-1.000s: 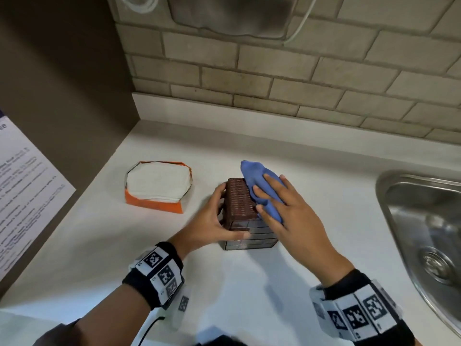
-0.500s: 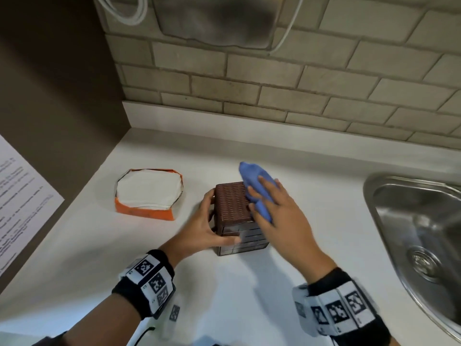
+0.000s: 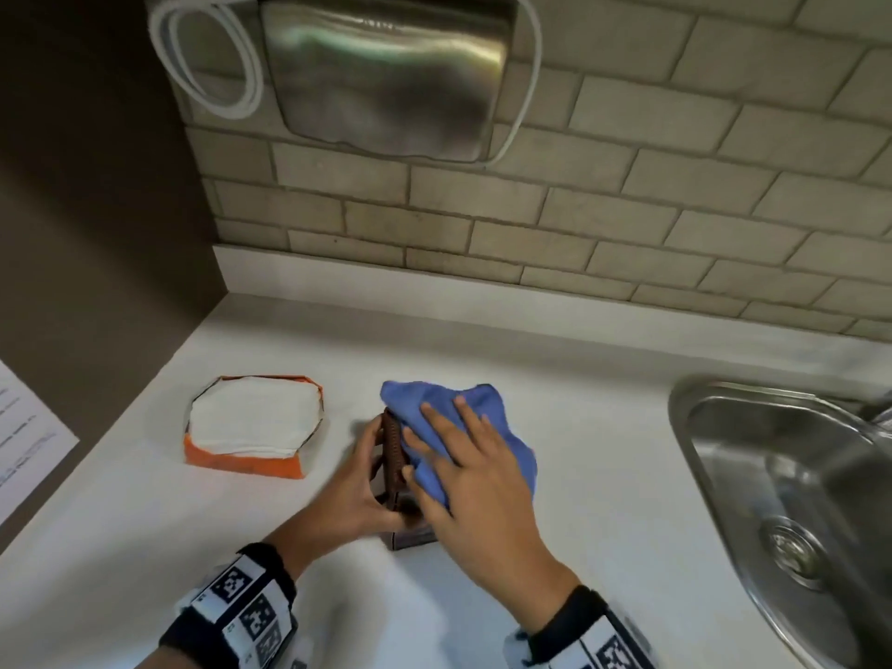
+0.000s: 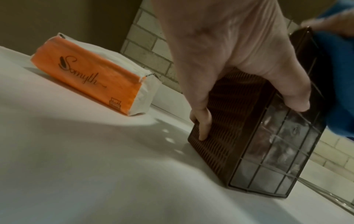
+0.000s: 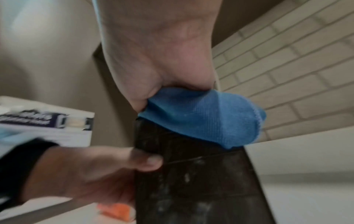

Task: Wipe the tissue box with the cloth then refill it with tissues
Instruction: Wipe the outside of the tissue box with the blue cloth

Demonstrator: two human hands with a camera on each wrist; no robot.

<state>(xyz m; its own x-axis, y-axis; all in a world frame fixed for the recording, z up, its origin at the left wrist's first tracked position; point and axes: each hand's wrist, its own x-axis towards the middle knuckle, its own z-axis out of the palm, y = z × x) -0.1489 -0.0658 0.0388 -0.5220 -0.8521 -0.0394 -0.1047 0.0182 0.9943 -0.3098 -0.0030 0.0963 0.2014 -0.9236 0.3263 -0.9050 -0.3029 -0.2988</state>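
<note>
2 hands [image 3: 347, 490] [image 3: 478, 480] on tissue box [image 4: 254, 145]: left clamped, right flat-fingered on cloth [image 3: 463, 427]. Left wrist only: "Somyth" tissue pack [image 4: 91, 75].

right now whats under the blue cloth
The brown tissue box, which the left hand grips. The right hand presses the blue cloth onto it, so the covered face is hidden.

The orange plastic tissue pack [image 4: 90, 75] carries the script word "Somyth" on its side. The white sheet's [image 3: 29, 437] print is too small to read.
</note>
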